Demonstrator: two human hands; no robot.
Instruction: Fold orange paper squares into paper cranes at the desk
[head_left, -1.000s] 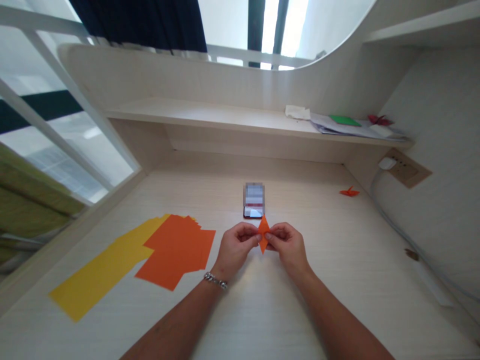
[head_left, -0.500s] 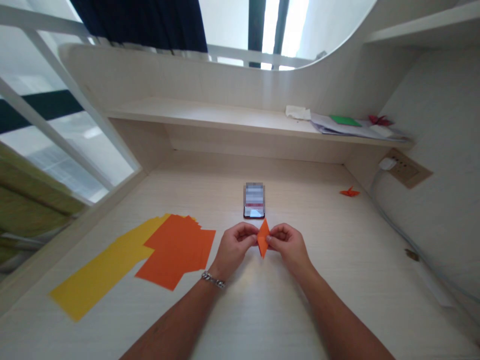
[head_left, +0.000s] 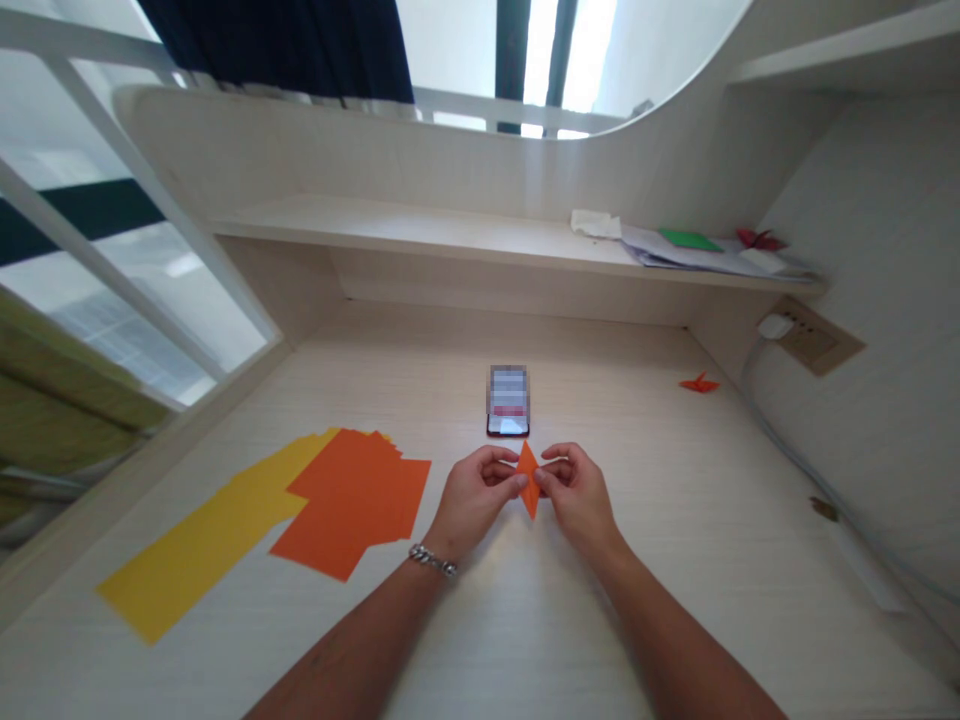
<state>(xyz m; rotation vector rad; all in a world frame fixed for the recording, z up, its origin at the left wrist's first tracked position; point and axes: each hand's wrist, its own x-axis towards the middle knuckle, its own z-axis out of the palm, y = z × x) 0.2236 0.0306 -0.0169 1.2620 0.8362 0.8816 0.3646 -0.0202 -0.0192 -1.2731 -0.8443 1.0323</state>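
Watching through the head camera, I see both forearms reaching out over the pale wood table point(head_left: 525, 640). My left hand point(head_left: 472, 500) and my right hand point(head_left: 576, 497) are closed in a pinch, gripping a folded orange paper point(head_left: 529, 480) from either side. It sits between them as a narrow diamond, one point up and one point down. A metal chain bracelet point(head_left: 433, 561) circles my left wrist.

Just past the folded paper, a phone point(head_left: 508, 425) lies on the table, most of it blurred. To the left of my hands, a loose pile of orange sheets point(head_left: 352, 505) overlaps a long strip of yellow paper point(head_left: 202, 540). Well off to the right, a small orange paper crane point(head_left: 700, 384) sits on the table, near a grey cable point(head_left: 795, 450) that runs from a white plug point(head_left: 775, 326) in a wall socket point(head_left: 814, 343).

Farther off, a shelf point(head_left: 420, 235) crosses above the table. Toward its right end it carries a white scrap of paper point(head_left: 596, 224), a stack of papers point(head_left: 712, 258) topped by a green sheet point(head_left: 690, 240), and a red paper crane point(head_left: 760, 238). A white railing point(head_left: 127, 160) runs along the left side, with olive fabric point(head_left: 60, 390) beyond it.
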